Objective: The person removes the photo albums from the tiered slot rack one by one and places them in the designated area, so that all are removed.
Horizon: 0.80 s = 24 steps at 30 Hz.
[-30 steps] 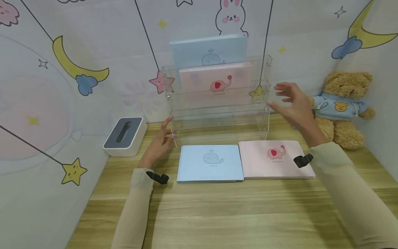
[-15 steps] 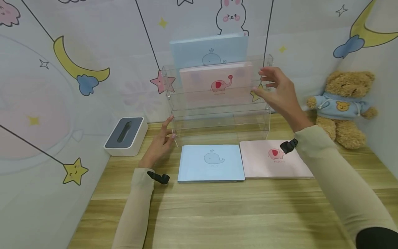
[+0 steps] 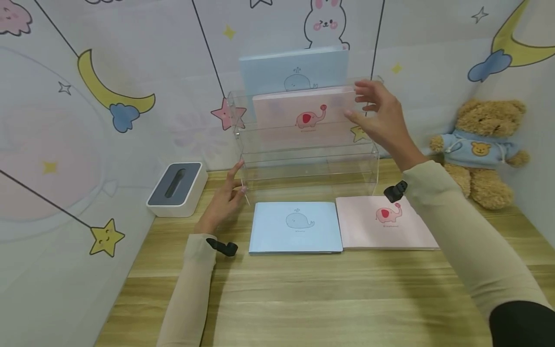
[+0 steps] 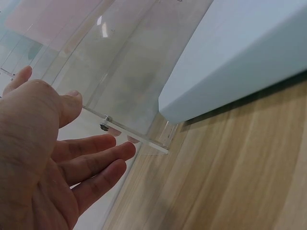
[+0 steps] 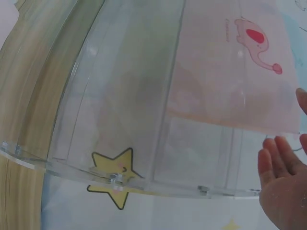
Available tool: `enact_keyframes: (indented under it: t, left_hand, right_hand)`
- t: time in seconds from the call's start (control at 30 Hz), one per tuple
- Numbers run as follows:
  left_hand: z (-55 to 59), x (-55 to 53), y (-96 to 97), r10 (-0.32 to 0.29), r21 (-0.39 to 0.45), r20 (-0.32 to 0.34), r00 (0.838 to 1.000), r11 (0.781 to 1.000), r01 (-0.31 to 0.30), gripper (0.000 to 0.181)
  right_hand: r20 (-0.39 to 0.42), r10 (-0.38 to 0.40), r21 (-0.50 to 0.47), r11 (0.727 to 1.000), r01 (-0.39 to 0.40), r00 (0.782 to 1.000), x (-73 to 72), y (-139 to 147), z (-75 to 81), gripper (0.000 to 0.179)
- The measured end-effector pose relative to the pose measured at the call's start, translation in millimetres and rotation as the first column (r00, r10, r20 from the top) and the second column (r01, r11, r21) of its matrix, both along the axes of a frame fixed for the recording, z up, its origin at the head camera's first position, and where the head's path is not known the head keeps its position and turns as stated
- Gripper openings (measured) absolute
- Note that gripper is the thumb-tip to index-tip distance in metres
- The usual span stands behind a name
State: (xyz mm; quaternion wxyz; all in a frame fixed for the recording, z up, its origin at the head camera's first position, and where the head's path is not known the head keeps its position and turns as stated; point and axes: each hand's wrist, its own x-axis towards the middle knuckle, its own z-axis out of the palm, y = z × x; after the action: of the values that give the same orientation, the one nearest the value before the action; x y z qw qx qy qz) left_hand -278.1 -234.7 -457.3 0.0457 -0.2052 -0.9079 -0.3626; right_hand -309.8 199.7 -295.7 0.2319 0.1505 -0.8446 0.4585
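A wood-grain tabletop is enclosed at rear and both sides by pale walls, printed in part with yellow crescent moons, stars and a winking rabbit, under diffuse lighting.

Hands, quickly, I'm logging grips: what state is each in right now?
Left hand: open, fingers at the side of the clear rack.
Right hand: open, beside the rack's pink book, holding nothing.

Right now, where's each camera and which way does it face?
Head: worn there, looking forward and down at the clear bookrack; left hand, right hand and sleeves show.
Left wrist: worn there, facing the bookrack's side and tabletop; left hand shows.
Right wrist: worn there, facing the bookrack's pink elephant book; right hand partly shows.
Both wrist views share the bookrack.
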Motion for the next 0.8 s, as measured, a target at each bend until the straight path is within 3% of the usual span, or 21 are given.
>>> enact_keyframes:
  t: [0.27, 0.53, 0.8]
  left_hand:
    - [0.8, -0.9, -1.2, 0.003, 0.015, -0.002, 1.0, 1.0, -0.003, 0.074]
    - [2.2, -1.2, 0.1, 0.018, 0.001, 0.015, 1.0, 1.0, -0.018, 0.073]
    - [0.8, 0.4, 0.2, 0.019, 0.003, 0.022, 1.0, 1.0, -0.019, 0.074]
  right_hand:
    - [0.0, 0.052, -0.037, 0.998, -0.052, 0.999, -10.0, -4.9, 8.1, 0.064]
    - [-0.029, 0.103, 0.003, 0.995, -0.103, 0.994, -20.9, -13.6, 12.4, 0.055]
    - [0.01, 0.132, 0.008, 0.991, -0.132, 0.991, -33.8, -22.0, 23.3, 0.042]
